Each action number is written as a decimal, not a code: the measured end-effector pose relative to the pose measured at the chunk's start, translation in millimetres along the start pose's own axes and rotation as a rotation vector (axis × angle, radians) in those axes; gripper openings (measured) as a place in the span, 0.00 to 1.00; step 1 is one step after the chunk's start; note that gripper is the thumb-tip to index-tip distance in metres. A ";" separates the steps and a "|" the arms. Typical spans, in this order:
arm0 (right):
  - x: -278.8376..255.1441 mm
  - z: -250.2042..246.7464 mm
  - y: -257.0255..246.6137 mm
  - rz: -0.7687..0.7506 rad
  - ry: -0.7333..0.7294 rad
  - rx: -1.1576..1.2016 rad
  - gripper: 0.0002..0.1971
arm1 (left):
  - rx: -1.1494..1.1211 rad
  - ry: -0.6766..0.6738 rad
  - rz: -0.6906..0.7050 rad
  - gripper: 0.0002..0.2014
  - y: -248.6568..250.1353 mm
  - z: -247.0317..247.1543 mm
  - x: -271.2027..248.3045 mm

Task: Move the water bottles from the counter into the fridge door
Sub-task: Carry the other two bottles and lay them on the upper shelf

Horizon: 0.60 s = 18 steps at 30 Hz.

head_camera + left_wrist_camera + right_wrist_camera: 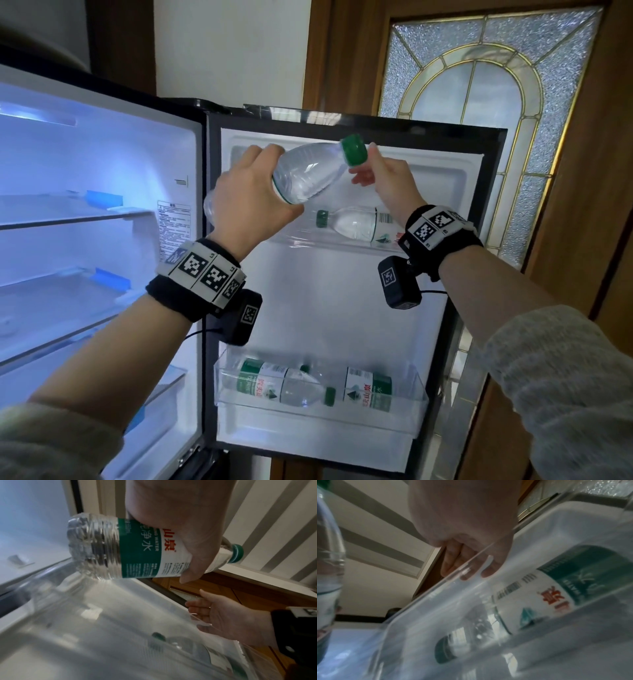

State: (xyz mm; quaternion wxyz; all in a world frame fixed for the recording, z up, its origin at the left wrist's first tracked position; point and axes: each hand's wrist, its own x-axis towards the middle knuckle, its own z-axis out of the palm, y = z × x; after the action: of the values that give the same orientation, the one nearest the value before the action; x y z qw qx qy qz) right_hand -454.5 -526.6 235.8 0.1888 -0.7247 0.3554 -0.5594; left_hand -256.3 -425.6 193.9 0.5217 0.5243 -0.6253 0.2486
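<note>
My left hand (250,202) grips a clear water bottle (308,171) by its labelled middle and holds it tilted, green cap (354,153) up and to the right, in front of the open fridge door's top shelf (308,244). The left wrist view shows the fingers (193,555) wrapped over the bottle's label (137,550). My right hand (376,171) hovers just right of the cap, fingers loose, holding nothing; it appears apart from the bottle as the right hand (228,618). Another bottle (356,224) lies on its side on that shelf, seen too as the lying bottle (547,599).
The lower door bin (416,394) holds two more bottles (281,382) lying on their sides. The lit fridge interior with glass shelves (75,216) is to the left. A wooden door with patterned glass (479,85) stands behind the fridge door.
</note>
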 end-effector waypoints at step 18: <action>-12.2 8.2 -37.5 -0.003 -0.309 -0.028 0.14 | 0.180 -0.009 0.125 0.27 -33.7 39.8 38.2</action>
State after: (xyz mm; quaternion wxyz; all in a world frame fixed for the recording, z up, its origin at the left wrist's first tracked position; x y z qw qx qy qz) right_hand -436.8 -493.4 250.3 0.2302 -0.8052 0.3290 -0.4363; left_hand -237.4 -485.8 207.6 0.4532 0.5302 -0.6343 0.3334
